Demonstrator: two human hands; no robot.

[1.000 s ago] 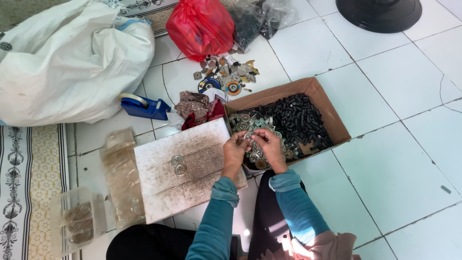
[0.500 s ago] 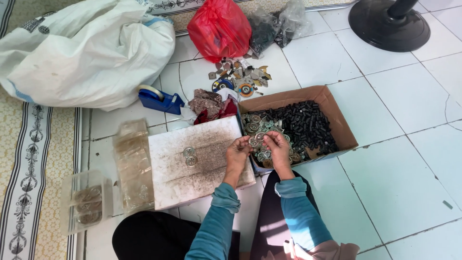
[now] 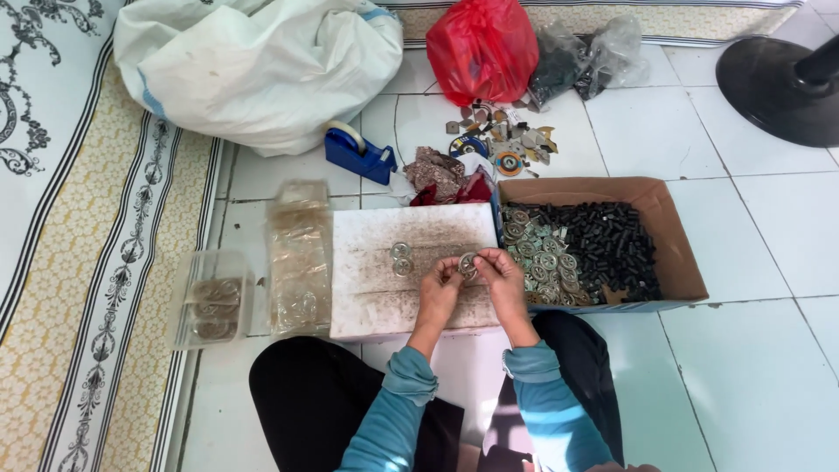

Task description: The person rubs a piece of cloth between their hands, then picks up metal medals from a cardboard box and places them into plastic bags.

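Observation:
My left hand point(image 3: 440, 281) and my right hand point(image 3: 498, 271) meet over the right part of a dirty white board point(image 3: 376, 288) and together pinch a small round metal part point(image 3: 468, 262). Two more round metal parts point(image 3: 401, 259) lie on the board to the left of my hands. Just right of my hands stands an open cardboard box point(image 3: 673, 236) holding a heap of silvery round parts point(image 3: 537, 258) and a heap of small black pieces point(image 3: 612, 249).
Clear plastic bags point(image 3: 299, 258) and a clear tray of parts point(image 3: 212, 301) lie left of the board. Behind are a blue tape dispenser point(image 3: 358, 156), scattered scraps point(image 3: 502, 144), a red bag point(image 3: 481, 48), a white sack point(image 3: 262, 65) and a black fan base point(image 3: 778, 79). A patterned mat point(image 3: 79, 262) runs along the left.
My hands have moved left from the box's edge to over the board, still holding a round part. The camera view has shifted, so the whole scene sits further right.

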